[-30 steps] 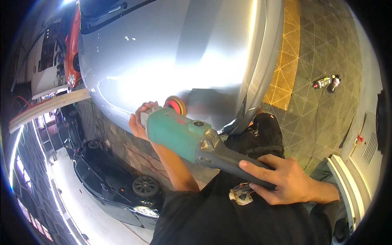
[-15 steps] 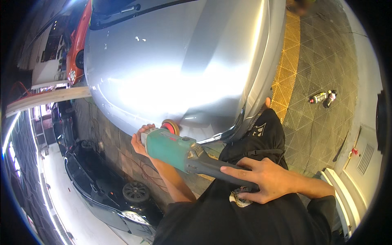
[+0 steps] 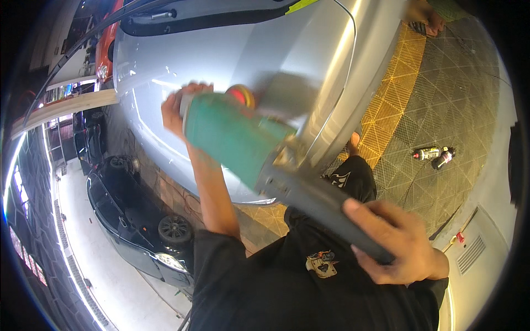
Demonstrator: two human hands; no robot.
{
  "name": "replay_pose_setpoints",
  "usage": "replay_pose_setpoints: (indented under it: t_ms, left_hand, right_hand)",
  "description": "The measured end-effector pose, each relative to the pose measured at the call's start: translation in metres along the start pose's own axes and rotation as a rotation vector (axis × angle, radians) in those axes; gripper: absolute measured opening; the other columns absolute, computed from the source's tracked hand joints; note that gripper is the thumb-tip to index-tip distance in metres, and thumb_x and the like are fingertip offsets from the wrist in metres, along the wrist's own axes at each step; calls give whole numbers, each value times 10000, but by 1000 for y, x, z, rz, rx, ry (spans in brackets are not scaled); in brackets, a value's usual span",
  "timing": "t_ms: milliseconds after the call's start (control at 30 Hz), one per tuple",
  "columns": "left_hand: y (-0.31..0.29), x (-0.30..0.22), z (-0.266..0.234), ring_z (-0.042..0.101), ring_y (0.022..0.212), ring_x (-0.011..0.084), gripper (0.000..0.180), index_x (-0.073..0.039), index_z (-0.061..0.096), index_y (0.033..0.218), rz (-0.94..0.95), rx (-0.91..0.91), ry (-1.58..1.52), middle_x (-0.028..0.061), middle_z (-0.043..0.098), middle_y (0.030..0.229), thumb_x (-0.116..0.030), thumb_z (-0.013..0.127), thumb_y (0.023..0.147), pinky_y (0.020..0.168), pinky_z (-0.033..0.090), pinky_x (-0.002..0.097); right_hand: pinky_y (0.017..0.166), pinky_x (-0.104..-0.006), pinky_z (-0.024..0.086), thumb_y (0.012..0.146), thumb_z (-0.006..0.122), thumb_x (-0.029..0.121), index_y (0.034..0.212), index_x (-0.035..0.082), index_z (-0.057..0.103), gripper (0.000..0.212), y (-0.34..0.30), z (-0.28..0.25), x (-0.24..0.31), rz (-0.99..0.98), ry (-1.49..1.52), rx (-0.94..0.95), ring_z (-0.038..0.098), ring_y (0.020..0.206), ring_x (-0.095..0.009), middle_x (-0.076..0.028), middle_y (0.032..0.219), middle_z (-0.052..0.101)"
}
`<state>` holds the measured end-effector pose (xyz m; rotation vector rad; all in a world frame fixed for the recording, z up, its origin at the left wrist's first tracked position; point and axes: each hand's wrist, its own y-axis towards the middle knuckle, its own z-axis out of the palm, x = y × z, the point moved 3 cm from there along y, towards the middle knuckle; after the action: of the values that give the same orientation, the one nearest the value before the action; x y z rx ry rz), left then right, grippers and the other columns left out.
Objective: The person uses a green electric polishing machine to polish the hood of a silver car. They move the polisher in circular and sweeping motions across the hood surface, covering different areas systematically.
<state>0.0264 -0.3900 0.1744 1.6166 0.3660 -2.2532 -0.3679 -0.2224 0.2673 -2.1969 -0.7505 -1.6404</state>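
Against the silver car panel point(image 3: 232, 49), a green-bodied polishing machine point(image 3: 234, 138) is being held, its reddish pad point(image 3: 240, 95) sitting at or just off the paint; contact cannot be confirmed through the blur. The dark rear handle point(image 3: 326, 212) is being gripped by the right hand point(image 3: 397, 243), fingers closed around it. The machine's head is being clasped by the left hand point(image 3: 179, 107), fingers wrapped over the front end.

Judgement for doing this well: the pad is best being kept flat to the curved panel, pressure being shared between both hands, the tool being guided in slow overlapping passes so no edge is being dug in near the body crease.

Further out, yellow grid flooring point(image 3: 395, 105) and grey grid flooring point(image 3: 458, 99) are being stood on. Two spray cans point(image 3: 433, 154) are lying on the grey grid, well apart from the car. A dark car point(image 3: 138, 237) is being seen lower left, and another person's foot point(image 3: 422, 19) at the top edge.
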Motion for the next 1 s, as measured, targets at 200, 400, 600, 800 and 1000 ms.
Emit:
replay_pose_setpoints:
  t_ms: [200,400,600,800,1000]
  left_hand:
    - [41,4,63,636,974,325,429,-25,723,911,-67,363,-31,135,688,952,-374,473,920,1012,475,494]
    - [4,4,13,666,880,339,420,-1,719,845,-82,200,-224,174,693,859,-328,460,897,898,556,479]
    - [-27,0,-33,646,880,325,420,-3,721,819,-87,201,-236,159,687,850,-324,458,878,914,529,465]
    - [-41,-2,-64,640,884,319,378,-12,700,808,-67,132,-231,151,674,851,-309,477,877,917,526,476]
    - [-42,-3,-76,644,892,315,374,-15,687,811,-75,132,-230,142,671,848,-307,470,899,918,526,484]
  right_hand:
    - [605,-336,529,698,760,-21,1423,-54,569,751,1,-9,-8,-17,-73,-184,683,707,-281,-214,977,675]
    - [589,-347,597,699,795,26,1541,74,490,896,-20,41,5,38,-67,-67,697,762,-291,-216,1113,639]
    - [571,-350,609,683,807,43,1570,99,442,961,-35,89,10,41,-37,-27,689,769,-284,-208,1133,622]
    - [584,-354,613,677,805,34,1568,110,441,965,-41,112,7,60,-36,-4,688,772,-301,-201,1136,615]
    - [593,-364,618,689,801,43,1569,108,439,954,-41,123,6,41,-23,-9,693,776,-307,-206,1152,610]
